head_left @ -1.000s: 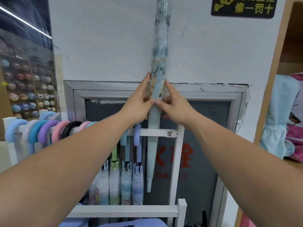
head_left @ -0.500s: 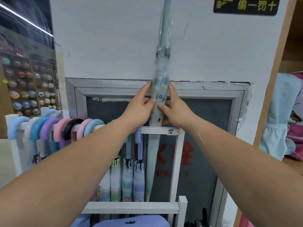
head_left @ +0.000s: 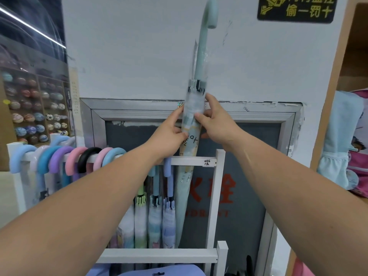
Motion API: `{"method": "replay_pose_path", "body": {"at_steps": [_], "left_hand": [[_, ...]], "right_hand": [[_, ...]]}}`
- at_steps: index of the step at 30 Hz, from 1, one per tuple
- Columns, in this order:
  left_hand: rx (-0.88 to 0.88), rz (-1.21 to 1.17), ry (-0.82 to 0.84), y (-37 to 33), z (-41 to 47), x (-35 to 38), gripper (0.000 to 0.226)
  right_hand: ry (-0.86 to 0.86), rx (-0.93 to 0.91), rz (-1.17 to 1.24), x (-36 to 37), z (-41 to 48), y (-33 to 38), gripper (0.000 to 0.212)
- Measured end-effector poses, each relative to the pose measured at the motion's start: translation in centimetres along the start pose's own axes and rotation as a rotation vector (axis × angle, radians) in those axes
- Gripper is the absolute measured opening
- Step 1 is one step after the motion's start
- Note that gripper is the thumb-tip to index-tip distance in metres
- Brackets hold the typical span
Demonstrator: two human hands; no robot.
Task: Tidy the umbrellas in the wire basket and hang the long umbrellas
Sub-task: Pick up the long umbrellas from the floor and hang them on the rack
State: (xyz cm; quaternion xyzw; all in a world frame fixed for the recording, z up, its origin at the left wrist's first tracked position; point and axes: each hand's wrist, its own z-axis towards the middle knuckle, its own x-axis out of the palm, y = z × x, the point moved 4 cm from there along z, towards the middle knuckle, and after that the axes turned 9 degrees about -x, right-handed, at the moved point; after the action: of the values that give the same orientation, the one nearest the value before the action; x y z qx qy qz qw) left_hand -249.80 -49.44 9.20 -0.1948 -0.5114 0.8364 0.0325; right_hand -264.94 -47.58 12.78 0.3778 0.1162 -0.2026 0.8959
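The umbrella (head_left: pixel 190 143) was held nearly upright in front of the wall (head_left: pixel 129 46), its top leaned slightly to the right, and was pinched between both hands at the upper part of its rolled canopy. The left hand (head_left: pixel 169 136) was set on its left side, with the thumb laid across the front and the fingers (head_left: pixel 176 116) reached toward the back. The right hand (head_left: pixel 219 124) was set on its right side a little higher, with the thumb pressed to the front and the forefinger stretched up along the edge.

The canopy was seen to be pale blue-green cloth with printed lettering, rolled into a long taper and covered by a clear, crinkled sleeve (head_left: pixel 196 90). A smooth, matte handle (head_left: pixel 209 14) of the same pale colour was carried at the top, its hook turned to the right.

The taper was crossed by the white rail (head_left: pixel 191 161) of a rack; which lay in front could not be told. Its narrow end was brought down near the lower rail (head_left: pixel 159 255). Rounded hooks (head_left: pixel 87 156) in blue, lilac, pink and black were packed side by side along the rail to the left, and hung umbrellas (head_left: pixel 154 222) were found just beside the taper. A bare stretch of rail was left to the right, up to the post (head_left: pixel 218 196). Behind, a grey metal frame (head_left: pixel 258 108) was set into the wall.
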Motion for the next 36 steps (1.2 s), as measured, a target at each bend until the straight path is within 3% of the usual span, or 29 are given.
{"method": "replay_pose_path", "body": {"at_steps": [5,11,14,17,26,36], "left_hand": [[0.023,-0.052,-0.068,-0.4,0.4,-0.4,0.055],[0.043,-0.098,-0.114,-0.7,1.0,-0.9,0.054],[0.016,-0.045,-0.095,-0.1,1.1,-1.2,0.054],[-0.027,0.056,-0.067,0.5,0.9,-1.0,0.065],[-0.051,0.235,-0.048,0.5,0.4,-0.7,0.066],[-0.085,0.317,-0.033,0.9,0.8,-0.4,0.068]], "right_hand": [[0.078,0.026,0.078,0.5,-0.7,-0.5,0.059],[0.169,0.058,-0.064,1.2,-1.3,-0.9,0.053],[0.097,0.077,-0.058,-0.6,-0.7,0.7,0.045],[-0.020,0.082,0.086,-2.9,0.7,3.7,0.052],[0.241,0.038,0.113,-4.6,2.7,7.7,0.072],[0.160,0.034,0.293,-4.0,2.9,6.1,0.060]]}}
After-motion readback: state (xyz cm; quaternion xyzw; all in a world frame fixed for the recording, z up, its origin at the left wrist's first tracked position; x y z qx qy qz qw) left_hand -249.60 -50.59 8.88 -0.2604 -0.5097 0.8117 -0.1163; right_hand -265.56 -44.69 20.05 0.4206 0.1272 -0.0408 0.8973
